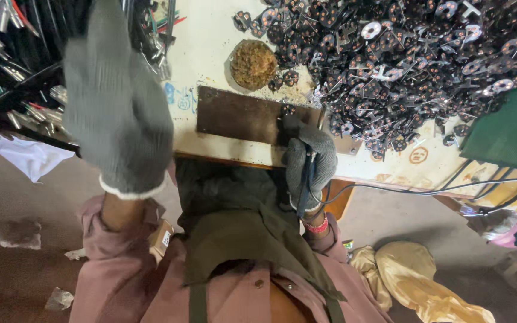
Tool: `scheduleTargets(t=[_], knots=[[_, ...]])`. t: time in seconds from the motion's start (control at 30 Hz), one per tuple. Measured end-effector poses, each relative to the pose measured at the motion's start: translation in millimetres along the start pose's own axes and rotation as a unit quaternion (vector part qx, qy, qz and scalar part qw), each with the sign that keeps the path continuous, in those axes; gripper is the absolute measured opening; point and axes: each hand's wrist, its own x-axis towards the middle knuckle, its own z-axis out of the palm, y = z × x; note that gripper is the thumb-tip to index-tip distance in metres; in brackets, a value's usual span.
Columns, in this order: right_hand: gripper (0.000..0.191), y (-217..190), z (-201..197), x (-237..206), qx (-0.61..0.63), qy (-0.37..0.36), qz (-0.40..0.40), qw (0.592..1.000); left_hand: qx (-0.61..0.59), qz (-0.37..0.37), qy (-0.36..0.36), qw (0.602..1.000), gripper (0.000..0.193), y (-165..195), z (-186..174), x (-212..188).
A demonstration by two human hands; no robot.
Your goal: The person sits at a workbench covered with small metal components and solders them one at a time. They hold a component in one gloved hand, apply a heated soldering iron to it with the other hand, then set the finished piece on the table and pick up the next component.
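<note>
My left hand, in a grey knit glove, is raised close to the camera over the left edge of the workbench; I cannot see anything in it. My right hand, also gloved, grips a thin dark tool with a black cable trailing right. Its tip sits at the right end of a rusty brown metal plate, where a small round copper-wound part lies.
A large heap of small round coil parts with metal tabs covers the bench's back right. A brown fibrous pad lies behind the plate. Black wires with metal terminals fill the left. A green box stands at right.
</note>
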Motion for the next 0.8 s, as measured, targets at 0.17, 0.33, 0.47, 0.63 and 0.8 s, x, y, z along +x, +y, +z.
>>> scheduleTargets(t=[0.17,0.33,0.47,0.63,0.8], knots=[[0.021,-48.8,-9.4,21.6,0.217,0.034,0.042,0.975,-0.162,0.336,-0.310,0.874,0.063,5.8,6.9,-57.1],[0.017,-62.1,5.7,12.9,-0.066,-0.069,0.450,0.888,-0.409,0.164,-0.326,0.836,0.045,18.6,33.0,-63.1],[0.009,-47.9,-1.9,0.0,-0.054,0.004,0.194,0.980,-0.394,0.006,-0.341,0.853,0.018,34.0,38.8,-56.3],[0.018,-18.5,-13.6,-5.3,-0.155,-0.065,-0.040,0.985,-0.419,-0.015,-0.248,0.873,0.016,34.3,44.8,-56.0],[0.040,-22.5,-8.7,-11.0,-0.008,-0.110,0.102,0.989,-0.423,0.031,-0.226,0.877,0.020,35.9,46.4,-65.0]])
